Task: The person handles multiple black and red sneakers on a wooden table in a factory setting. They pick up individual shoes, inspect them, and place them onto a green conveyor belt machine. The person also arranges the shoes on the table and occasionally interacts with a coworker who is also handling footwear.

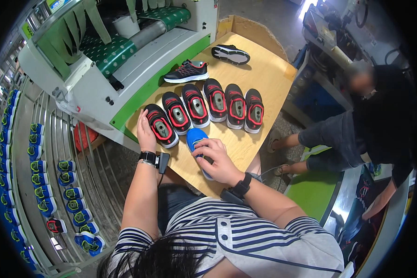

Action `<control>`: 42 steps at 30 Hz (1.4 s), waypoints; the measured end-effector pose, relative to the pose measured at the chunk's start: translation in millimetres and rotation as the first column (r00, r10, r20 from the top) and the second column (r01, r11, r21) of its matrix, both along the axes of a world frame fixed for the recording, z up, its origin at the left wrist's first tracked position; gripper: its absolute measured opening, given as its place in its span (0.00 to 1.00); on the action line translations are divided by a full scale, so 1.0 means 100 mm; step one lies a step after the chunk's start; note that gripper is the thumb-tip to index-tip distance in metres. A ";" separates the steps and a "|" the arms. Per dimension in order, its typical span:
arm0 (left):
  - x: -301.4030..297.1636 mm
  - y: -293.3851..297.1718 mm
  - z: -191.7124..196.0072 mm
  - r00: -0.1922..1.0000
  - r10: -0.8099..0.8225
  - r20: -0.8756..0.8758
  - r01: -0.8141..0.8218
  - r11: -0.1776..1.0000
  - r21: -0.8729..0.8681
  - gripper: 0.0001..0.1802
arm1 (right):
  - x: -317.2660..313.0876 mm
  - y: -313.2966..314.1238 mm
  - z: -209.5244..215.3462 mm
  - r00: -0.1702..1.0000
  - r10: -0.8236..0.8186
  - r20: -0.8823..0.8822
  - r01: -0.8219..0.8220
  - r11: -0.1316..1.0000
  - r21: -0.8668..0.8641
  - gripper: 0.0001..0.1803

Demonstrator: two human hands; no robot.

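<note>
On the bench (271, 76), a blue shoe (196, 135) is partly covered by the bent fingers (204, 150) of the right hand (219, 161), and whether it is gripped cannot be told. The outer side of the leftmost black and red shoe (157, 119) is touched by the left hand (146, 135), whose fingers are laid out long and not closed around it. Just past the right fingers, five more black and red shoes (216, 95) are lined up in a row, and beyond them a black shoe (187, 72) is seen side-on and a tipped black shoe (230, 55) is seen with its sole showing.
</note>
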State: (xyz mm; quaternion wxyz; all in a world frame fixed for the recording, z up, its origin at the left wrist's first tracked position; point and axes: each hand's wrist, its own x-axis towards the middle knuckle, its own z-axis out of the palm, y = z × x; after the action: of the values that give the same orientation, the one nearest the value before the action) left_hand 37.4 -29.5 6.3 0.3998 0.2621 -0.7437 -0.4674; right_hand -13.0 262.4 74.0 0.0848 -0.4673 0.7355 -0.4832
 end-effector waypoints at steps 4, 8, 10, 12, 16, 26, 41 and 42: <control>-0.04 0.06 0.04 0.999 -0.009 0.033 0.009 1.000 -0.013 0.25 | -0.04 0.02 -0.08 0.997 -0.011 -0.070 0.008 0.999 -0.047 0.10; 0.03 -0.13 -0.15 0.999 -0.045 0.026 0.046 0.999 -0.026 0.23 | -0.02 -0.01 -0.05 1.000 0.027 -0.010 -0.028 0.998 -0.057 0.09; 0.02 -0.19 -0.21 0.999 -0.033 0.031 0.033 0.999 -0.021 0.26 | -0.01 0.00 -0.06 1.000 0.013 -0.016 -0.014 0.999 -0.048 0.09; -0.03 -0.13 -0.17 0.999 -0.030 0.043 0.030 0.999 -0.012 0.27 | -0.01 0.03 -0.07 1.000 -0.016 -0.013 0.016 0.999 -0.041 0.10; -0.03 -0.13 -0.12 0.999 -0.045 0.019 0.044 0.999 0.022 0.27 | 0.00 0.03 -0.04 1.000 0.002 0.028 -0.002 1.000 -0.008 0.10; 0.00 -0.07 -0.03 0.997 -0.058 0.041 0.056 0.997 0.055 0.28 | -0.74 0.09 0.55 0.885 0.289 0.364 -0.291 0.955 -0.050 0.13; -0.04 0.10 0.14 0.996 -0.026 0.089 0.021 0.998 0.053 0.27 | -4.82 -1.19 0.14 0.753 -0.528 -0.393 0.658 0.579 0.481 0.45; 0.02 0.11 0.19 0.994 -0.005 0.110 -0.001 0.999 0.053 0.27 | -4.62 -1.32 0.30 0.891 -0.441 -0.113 0.352 0.512 0.783 0.47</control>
State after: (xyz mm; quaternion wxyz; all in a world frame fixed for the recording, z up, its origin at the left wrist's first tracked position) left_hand 39.2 -18.9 25.3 0.3506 0.2972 -0.7521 -0.4723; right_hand -474.5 130.2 104.0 0.2049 -0.1763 0.9525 -0.1403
